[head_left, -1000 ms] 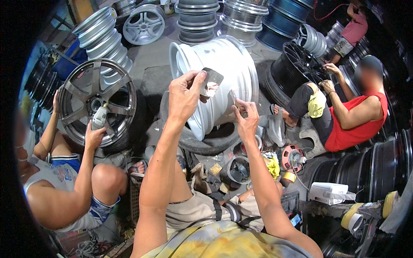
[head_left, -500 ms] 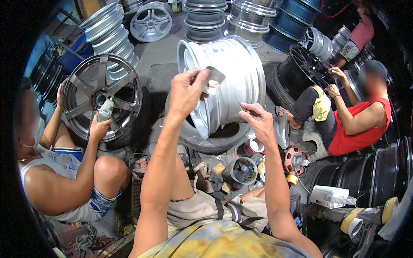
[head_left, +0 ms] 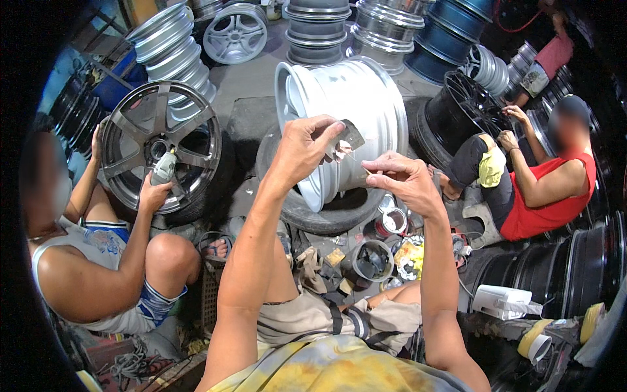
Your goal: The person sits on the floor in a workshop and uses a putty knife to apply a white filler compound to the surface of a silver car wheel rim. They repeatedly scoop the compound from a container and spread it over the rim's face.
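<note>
Between thumb and fingers my left hand grips a small flat dark plate, held tilted. A smear of pale pinkish paste lies on its lower part. My right hand pinches a thin stick; its tip reaches to the paste or just beside it, I cannot tell which. Behind both hands a silver-white wheel rim lies on its side on a black tire. Neither hand appears to touch the rim.
Left, a co-worker holds a grey power tool against a dark spoked wheel. Right, a person in red works at a black wheel. Below my hands stand a grey bucket and an open can. Stacked rims stand behind.
My hands have come closer together. The stick has swung from in front of the rim to the paste on the plate, and the plate has moved right and slightly down.
</note>
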Action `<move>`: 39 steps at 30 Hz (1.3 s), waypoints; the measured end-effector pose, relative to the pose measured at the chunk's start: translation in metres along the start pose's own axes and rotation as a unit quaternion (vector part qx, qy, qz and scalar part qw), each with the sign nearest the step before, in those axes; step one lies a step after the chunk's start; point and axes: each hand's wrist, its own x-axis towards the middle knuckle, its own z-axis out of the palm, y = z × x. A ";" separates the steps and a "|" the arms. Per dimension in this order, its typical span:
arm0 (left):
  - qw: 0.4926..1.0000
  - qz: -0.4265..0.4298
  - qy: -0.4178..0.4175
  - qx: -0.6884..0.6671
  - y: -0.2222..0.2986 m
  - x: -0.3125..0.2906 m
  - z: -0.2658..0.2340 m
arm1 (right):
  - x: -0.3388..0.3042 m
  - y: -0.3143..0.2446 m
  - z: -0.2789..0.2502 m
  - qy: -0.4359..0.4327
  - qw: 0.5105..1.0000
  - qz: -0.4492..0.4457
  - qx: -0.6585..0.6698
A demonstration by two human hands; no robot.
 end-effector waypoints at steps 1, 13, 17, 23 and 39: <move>1.000 -0.014 -0.014 -0.022 0.001 0.000 0.000 | 0.001 0.001 0.000 0.000 1.000 -0.006 0.005; 0.997 -0.025 -0.049 -0.054 0.003 -0.001 0.000 | -0.001 0.006 -0.002 -0.108 0.990 0.058 0.072; 0.994 -0.037 0.044 -0.092 -0.002 0.004 -0.005 | -0.006 0.023 -0.009 -0.080 0.988 0.063 0.116; 0.977 -0.033 0.168 -0.129 -0.005 0.008 -0.015 | 0.021 0.064 0.016 0.218 0.973 -0.054 0.047; 0.973 -0.018 0.167 -0.156 -0.009 0.009 -0.011 | 0.089 0.066 0.040 0.311 0.905 -0.107 -0.271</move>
